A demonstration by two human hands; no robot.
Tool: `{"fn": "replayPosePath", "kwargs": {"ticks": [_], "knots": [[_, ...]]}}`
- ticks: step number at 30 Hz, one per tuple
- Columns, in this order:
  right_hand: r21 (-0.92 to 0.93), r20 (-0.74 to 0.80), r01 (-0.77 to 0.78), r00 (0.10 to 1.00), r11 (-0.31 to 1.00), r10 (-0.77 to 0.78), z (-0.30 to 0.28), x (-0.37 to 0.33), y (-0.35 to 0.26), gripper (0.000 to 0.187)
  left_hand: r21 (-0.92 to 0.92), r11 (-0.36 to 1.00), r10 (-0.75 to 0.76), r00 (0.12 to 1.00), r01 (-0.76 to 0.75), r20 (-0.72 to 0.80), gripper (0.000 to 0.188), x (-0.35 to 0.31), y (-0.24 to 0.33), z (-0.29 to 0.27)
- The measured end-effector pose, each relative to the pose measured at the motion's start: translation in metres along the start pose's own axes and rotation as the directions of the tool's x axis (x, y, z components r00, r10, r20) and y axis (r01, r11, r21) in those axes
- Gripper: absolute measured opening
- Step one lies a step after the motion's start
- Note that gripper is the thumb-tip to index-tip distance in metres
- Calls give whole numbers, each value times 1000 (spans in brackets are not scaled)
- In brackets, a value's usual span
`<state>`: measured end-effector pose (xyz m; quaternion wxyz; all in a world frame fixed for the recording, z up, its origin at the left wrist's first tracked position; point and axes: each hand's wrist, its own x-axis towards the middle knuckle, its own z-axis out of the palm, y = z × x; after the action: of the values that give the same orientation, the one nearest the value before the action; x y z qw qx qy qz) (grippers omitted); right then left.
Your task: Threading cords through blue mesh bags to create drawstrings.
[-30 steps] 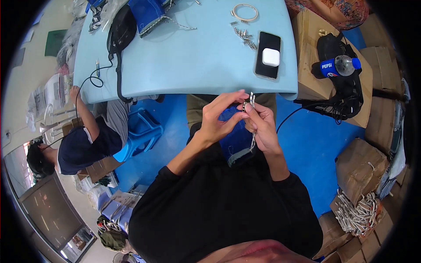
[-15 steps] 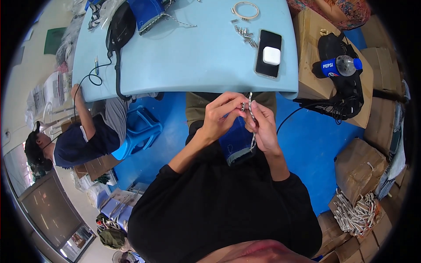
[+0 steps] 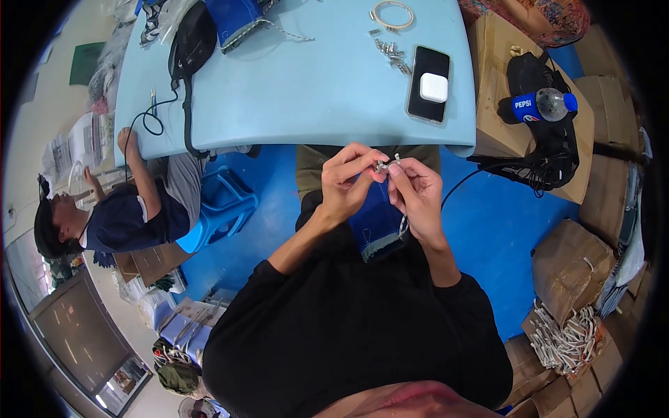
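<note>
a black garment [image 3: 355,320] is being worn by the person, its sleeves being extended forward from the lower edge; beyond the cuffs, a small metal fitting [image 3: 380,167] is being pinched between the thumb and fingers of the left hand [image 3: 348,182]; a black-and-white cord [image 3: 403,226] is being gripped near its tip by the thumb and forefinger of the right hand [image 3: 416,191]; the two hands are being held close together, fingertips nearly meeting; whether the cord is being passed through the fitting cannot be told at this size; a blue pouch [image 3: 376,223] with a grey-green edge is being held between and below the hands, above the lap, its upper part being partly hidden by the fingers; the cord is being led down along its right side.

beyond the lap, a pale blue table [image 3: 300,104] is being shown; a dark phone [image 3: 424,63] is being overlain by a white case [image 3: 433,88]; loose metal pieces [image 3: 391,56] are being displayed just beside the phone, with a pale ring [image 3: 391,15] farther back; a second blue pouch [image 3: 233,21] is being supported at the far left, beside a black strapped article [image 3: 193,45]; the table's left edge is being touched by a co-worker's hand [image 3: 128,139].
</note>
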<state>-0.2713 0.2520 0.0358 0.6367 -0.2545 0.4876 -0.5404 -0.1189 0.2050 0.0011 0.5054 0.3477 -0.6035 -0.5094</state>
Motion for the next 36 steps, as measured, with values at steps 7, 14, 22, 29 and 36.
{"fn": "replayPosePath", "kwargs": {"ticks": [7,14,22,29,36], "knots": [[-104,-18,207,978,973,-210,1,2,4,9,-175,983,-70,995,57,-69,25,-2,-2,7],[-98,-10,250,968,963,-252,2,2,7,4,-234,971,30,997,-44,-65,23,-2,-5,11],[-140,-49,359,928,923,-368,5,-1,13,4,-212,977,17,998,-29,-56,20,-4,0,13],[-630,105,644,624,433,-775,6,-6,11,26,-449,885,-155,988,128,-24,21,-12,10,19],[-487,61,603,745,631,-665,7,-2,16,19,-438,886,-171,985,153,-3,21,-17,2,11]]}}
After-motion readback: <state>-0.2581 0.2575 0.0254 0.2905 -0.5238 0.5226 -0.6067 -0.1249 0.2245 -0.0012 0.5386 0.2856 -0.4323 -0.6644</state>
